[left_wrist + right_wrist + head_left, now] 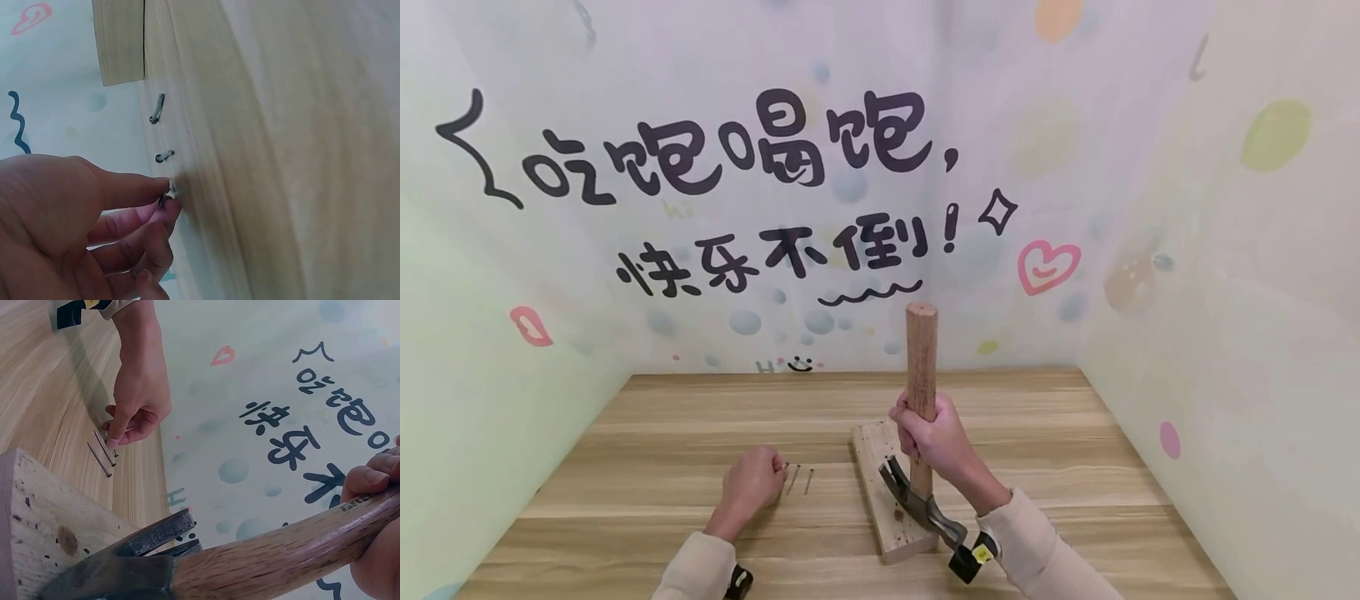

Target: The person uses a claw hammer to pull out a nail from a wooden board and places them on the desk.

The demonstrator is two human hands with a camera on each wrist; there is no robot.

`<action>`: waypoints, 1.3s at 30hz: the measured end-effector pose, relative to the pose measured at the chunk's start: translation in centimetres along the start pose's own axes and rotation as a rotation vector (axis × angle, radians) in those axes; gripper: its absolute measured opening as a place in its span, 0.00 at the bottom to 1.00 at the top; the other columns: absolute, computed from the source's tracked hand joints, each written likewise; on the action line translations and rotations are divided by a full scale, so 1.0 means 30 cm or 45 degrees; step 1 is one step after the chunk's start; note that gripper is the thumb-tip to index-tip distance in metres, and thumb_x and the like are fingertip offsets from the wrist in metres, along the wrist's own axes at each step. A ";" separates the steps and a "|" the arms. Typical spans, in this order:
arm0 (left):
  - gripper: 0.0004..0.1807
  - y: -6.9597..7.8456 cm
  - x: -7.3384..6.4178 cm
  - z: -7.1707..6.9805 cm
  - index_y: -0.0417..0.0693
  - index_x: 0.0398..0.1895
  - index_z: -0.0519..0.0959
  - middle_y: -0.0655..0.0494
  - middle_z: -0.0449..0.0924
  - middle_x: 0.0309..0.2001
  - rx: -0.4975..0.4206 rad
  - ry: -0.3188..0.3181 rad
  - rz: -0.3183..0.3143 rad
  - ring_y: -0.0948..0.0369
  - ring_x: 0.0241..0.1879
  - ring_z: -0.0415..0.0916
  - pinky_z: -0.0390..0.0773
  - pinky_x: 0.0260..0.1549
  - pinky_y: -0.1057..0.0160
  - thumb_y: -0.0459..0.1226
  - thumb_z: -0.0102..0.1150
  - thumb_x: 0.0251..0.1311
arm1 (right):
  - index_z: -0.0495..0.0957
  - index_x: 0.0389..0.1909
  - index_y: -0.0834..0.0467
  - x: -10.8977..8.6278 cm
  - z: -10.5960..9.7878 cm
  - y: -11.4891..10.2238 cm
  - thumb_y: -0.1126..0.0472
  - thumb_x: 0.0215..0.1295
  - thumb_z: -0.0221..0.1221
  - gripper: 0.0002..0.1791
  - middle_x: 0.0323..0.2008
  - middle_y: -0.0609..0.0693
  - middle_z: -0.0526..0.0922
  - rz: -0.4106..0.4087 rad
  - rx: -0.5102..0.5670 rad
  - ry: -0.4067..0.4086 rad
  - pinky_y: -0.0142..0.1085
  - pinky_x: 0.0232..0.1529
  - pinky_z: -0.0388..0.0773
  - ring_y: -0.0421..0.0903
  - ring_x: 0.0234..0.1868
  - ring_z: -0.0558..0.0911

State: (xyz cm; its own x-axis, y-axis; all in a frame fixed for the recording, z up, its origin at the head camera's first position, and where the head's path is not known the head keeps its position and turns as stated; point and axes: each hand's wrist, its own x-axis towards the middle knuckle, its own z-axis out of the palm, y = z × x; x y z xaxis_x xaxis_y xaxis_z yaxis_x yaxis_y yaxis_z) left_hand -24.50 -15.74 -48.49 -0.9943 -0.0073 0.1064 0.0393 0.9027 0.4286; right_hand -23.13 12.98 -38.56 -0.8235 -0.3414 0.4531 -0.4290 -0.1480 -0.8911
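Thumb and forefinger of my left hand (752, 482) pinch a nail (163, 199) low over the table, most of it hidden by the fingertips. Two more nails (808, 482) lie side by side just right of that hand. My right hand (942, 437) grips a claw hammer (922, 358) around its wooden handle, with the handle's end pointing up and the dark metal head low. Behind the head lies a thick wooden board (870, 450), marked with small dark holes and a knot. Whether the head touches the board I cannot tell.
The wood-grain table (700, 417) carries everything. A pale printed wall (737, 333) with black lettering closes off its back, and side walls (1225, 333) flank it. Black wrist devices (966, 562) sit near both sleeve cuffs.
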 end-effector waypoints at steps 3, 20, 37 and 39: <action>0.12 0.003 -0.001 -0.001 0.47 0.19 0.75 0.57 0.73 0.21 0.003 -0.006 -0.001 0.60 0.22 0.70 0.68 0.19 0.61 0.33 0.66 0.57 | 0.66 0.27 0.68 -0.002 -0.001 0.002 0.70 0.68 0.53 0.10 0.10 0.61 0.63 -0.009 0.001 0.000 0.34 0.12 0.64 0.42 0.10 0.65; 0.10 0.010 -0.010 -0.002 0.47 0.19 0.76 0.57 0.75 0.22 0.045 0.026 0.014 0.59 0.22 0.71 0.70 0.19 0.58 0.32 0.65 0.55 | 0.65 0.27 0.69 -0.007 -0.004 0.000 0.70 0.68 0.53 0.10 0.10 0.63 0.62 -0.055 0.008 -0.029 0.36 0.11 0.63 0.46 0.09 0.64; 0.18 0.243 0.076 0.052 0.41 0.48 0.81 0.44 0.84 0.42 0.006 -0.015 0.106 0.51 0.34 0.81 0.78 0.28 0.52 0.46 0.57 0.66 | 0.64 0.29 0.69 -0.022 -0.011 -0.002 0.70 0.68 0.53 0.09 0.11 0.62 0.62 -0.051 0.041 -0.018 0.34 0.12 0.64 0.40 0.11 0.66; 0.20 0.266 0.087 0.071 0.41 0.51 0.80 0.42 0.83 0.44 -0.019 -0.017 0.137 0.47 0.39 0.81 0.79 0.33 0.49 0.47 0.56 0.67 | 0.64 0.29 0.69 -0.024 -0.012 -0.002 0.70 0.68 0.53 0.09 0.11 0.62 0.62 -0.047 0.038 -0.014 0.34 0.13 0.65 0.39 0.11 0.66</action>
State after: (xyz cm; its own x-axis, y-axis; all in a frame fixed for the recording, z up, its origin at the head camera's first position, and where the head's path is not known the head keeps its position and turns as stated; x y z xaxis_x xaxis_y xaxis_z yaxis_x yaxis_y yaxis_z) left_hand -27.01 -7.65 -46.71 -0.9855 0.0950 0.1404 0.1470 0.8913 0.4290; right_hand -22.65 13.57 -38.83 -0.8030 -0.3454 0.4857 -0.4477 -0.1884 -0.8741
